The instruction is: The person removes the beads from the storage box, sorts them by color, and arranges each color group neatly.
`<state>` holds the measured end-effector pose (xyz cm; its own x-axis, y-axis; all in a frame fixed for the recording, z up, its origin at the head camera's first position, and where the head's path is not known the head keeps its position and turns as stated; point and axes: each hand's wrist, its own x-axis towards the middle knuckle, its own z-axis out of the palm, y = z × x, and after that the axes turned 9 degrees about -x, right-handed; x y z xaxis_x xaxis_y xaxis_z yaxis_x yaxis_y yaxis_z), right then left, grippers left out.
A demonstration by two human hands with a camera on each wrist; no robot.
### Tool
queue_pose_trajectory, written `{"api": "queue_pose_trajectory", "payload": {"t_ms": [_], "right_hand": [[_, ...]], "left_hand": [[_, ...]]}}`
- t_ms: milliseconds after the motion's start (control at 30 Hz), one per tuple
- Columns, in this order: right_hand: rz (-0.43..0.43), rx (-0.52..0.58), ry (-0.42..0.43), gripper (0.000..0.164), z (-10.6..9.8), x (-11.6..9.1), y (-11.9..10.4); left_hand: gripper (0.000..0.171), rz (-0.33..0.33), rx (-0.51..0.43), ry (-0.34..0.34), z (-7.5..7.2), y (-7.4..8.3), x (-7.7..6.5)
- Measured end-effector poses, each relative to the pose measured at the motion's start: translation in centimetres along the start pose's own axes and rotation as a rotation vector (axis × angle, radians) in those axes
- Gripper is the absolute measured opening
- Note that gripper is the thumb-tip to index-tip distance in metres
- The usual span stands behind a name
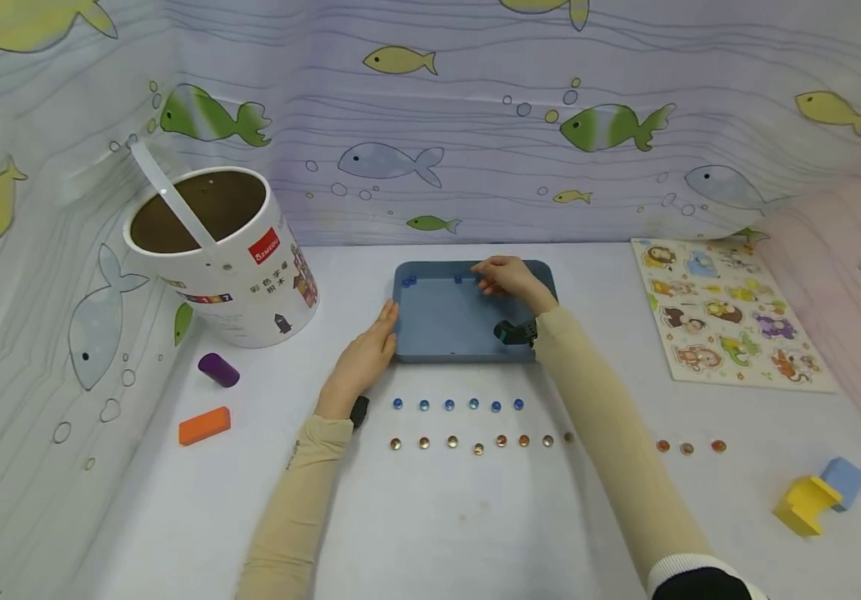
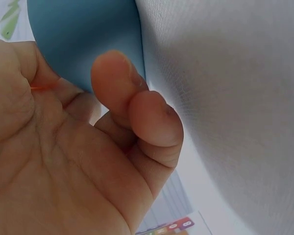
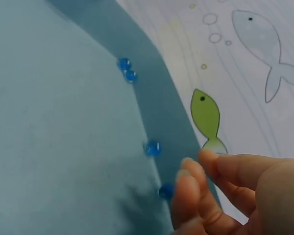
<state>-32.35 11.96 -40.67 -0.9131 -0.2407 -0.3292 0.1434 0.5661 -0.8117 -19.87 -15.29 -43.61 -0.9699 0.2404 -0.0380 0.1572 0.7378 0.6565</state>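
A blue-grey tray (image 1: 468,321) lies at the back of the table, with several blue glass beads (image 3: 153,148) along its far wall. My right hand (image 1: 507,275) is over the tray's far right part. In the right wrist view, its bent fingertips are close by one bead (image 3: 165,191), which a finger partly covers; nothing shows between thumb and fingers. Against the tray's left side rests my left hand (image 1: 365,354), its fingers extended along the rim. In front of the tray lie a row of blue beads (image 1: 448,405) and a row of amber beads (image 1: 452,442).
A white bucket (image 1: 250,292) with a handle stands at the back left. Nearer lie a purple cylinder (image 1: 218,370) and an orange block (image 1: 204,426). On the right are an animal puzzle board (image 1: 733,317), reddish beads (image 1: 688,448), a yellow block (image 1: 805,506) and a blue block (image 1: 845,482).
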Motion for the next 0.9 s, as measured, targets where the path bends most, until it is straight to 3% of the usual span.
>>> {"api": "queue_pose_trajectory", "payload": {"t_ms": [233, 467, 600, 800, 900], "right_hand": [[0.048, 0.054, 0.018, 0.040, 0.3, 0.6, 0.8], [0.039, 0.159, -0.019, 0.040, 2.4, 2.0, 0.4], [0.007, 0.147, -0.021, 0.036, 4.0, 2.8, -0.3], [0.032, 0.094, 0.001, 0.030, 5.1, 3.6, -0.5], [0.056, 0.117, -0.056, 0.033, 4.8, 3.5, -0.2]], "left_hand": [[0.054, 0.005, 0.007, 0.017, -0.2, 0.0, -0.2], [0.055, 0.003, -0.014, -0.011, 0.1, 0.2, 0.1], [0.055, 0.014, -0.002, 0.003, 0.1, 0.2, 0.2], [0.055, 0.005, -0.004, -0.005, 0.1, 0.0, 0.2], [0.055, 0.007, -0.006, -0.004, 0.2, -0.2, 0.1]]}}
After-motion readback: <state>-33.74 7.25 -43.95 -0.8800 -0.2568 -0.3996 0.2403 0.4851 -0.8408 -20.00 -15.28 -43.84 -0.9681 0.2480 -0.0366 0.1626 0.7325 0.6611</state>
